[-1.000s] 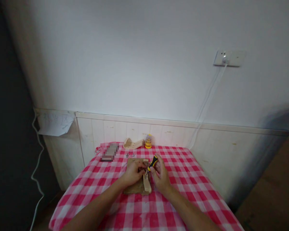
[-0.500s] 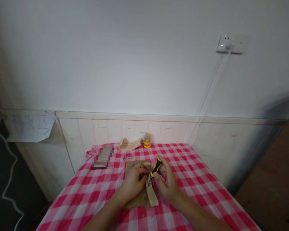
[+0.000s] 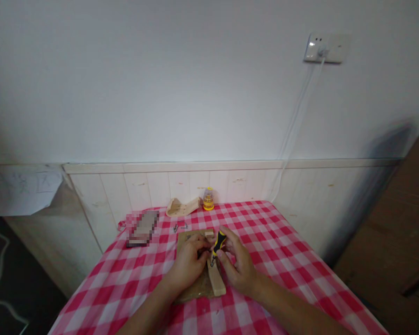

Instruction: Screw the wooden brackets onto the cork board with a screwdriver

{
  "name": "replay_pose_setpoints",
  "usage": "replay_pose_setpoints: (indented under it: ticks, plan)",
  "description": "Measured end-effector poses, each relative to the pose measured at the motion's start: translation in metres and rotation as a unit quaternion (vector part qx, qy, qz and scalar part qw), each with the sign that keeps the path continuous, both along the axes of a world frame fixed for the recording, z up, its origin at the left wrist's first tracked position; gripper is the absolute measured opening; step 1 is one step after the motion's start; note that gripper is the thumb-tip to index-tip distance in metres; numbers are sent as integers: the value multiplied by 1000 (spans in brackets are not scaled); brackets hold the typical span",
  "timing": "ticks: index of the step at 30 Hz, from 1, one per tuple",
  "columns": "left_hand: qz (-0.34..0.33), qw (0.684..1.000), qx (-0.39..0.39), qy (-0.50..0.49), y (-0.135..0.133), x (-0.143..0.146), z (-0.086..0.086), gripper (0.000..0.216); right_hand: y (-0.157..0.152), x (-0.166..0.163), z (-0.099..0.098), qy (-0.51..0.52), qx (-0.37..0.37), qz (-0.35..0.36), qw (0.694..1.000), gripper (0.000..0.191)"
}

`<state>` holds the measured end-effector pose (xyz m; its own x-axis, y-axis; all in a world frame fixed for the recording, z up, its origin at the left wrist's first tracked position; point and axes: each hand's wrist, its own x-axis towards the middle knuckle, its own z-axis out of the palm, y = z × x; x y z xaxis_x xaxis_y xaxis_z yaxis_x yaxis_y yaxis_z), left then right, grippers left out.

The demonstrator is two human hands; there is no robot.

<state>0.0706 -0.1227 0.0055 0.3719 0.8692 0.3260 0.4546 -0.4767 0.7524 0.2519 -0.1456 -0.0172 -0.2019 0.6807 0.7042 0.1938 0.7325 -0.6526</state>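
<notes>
A flat wooden board (image 3: 192,289) lies on the red-and-white checked tablecloth (image 3: 275,260), with a narrow wooden strip (image 3: 216,282) on top of it. My right hand (image 3: 238,263) is closed round a black-and-yellow screwdriver (image 3: 218,243), whose tip points down at the strip. My left hand (image 3: 188,260) rests on the board with its fingers curled and pinched together beside the screwdriver tip; what they pinch is too small to make out.
Behind the board lie a few loose screws (image 3: 180,226), a curved wooden part (image 3: 181,207) and a small yellow container (image 3: 208,199) against the panelled wall. A blurred dark object (image 3: 142,227) lies at the table's back left. A wall socket (image 3: 321,47) with white cables is upper right.
The view has swung to the right and risen a little. Both hands stay together over the strip, the screwdriver still upright between them.
</notes>
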Motion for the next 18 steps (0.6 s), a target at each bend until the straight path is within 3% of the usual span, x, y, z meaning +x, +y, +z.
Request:
replay_pose_setpoints:
  ticks: [4, 11, 18]
  plan:
    - [6, 1000, 6, -3, 0, 0, -1, 20, -3, -2, 3, -5, 9, 11, 1000, 54]
    - [6, 1000, 11, 8, 1, -1, -1, 21, -1, -4, 6, -18, 14, -46, 999, 52]
    - [6, 1000, -1, 2, 1, -1, -2, 23, -1, -5, 9, 5, 1, -55, 998, 50]
